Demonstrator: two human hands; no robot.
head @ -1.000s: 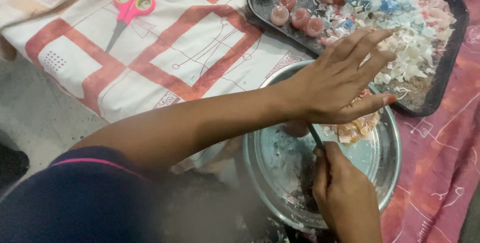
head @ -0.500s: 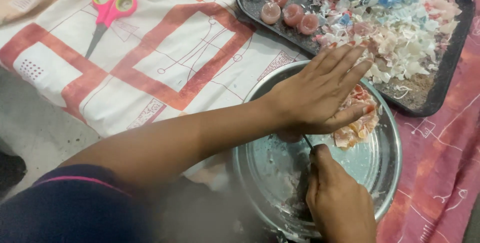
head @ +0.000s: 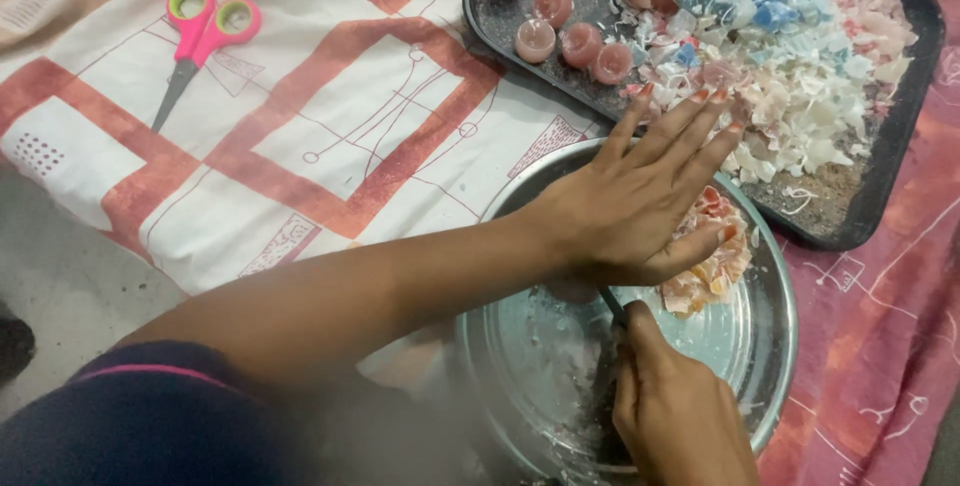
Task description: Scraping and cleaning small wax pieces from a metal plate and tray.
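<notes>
The left hand (head: 625, 211) has come down now: a second ago its fingers were fanned out and lifted above the far edge of the round steel plate (head: 775, 346), and here they lie together, flat and pressed low over the pile of peach and orange wax shavings (head: 712, 264) on the plate's far right side, fingertips reaching just past the rim toward the dark tray (head: 870, 191). It is open and spread as a palm, gripping nothing, simply covering and steadying what lies beneath; a rounded pinkish lump shows under the heel of it, though most of that is hidden. The right hand (head: 680, 416) is curled tight round a thin dark blade or tool (head: 610, 303), only a short dark length of which peeks out between the two hands, its tip tucked in under the left palm. My read is that the pressing down has pinned the piece so the blade can bite. Beyond, the tray carries a heap of white, blue and pink wax chips (head: 800, 56) and a cluster of small round pink candles (head: 565, 26). Pink-handled scissors (head: 195, 36) lie well apart, far left on the patterned cloth (head: 330, 146).
</notes>
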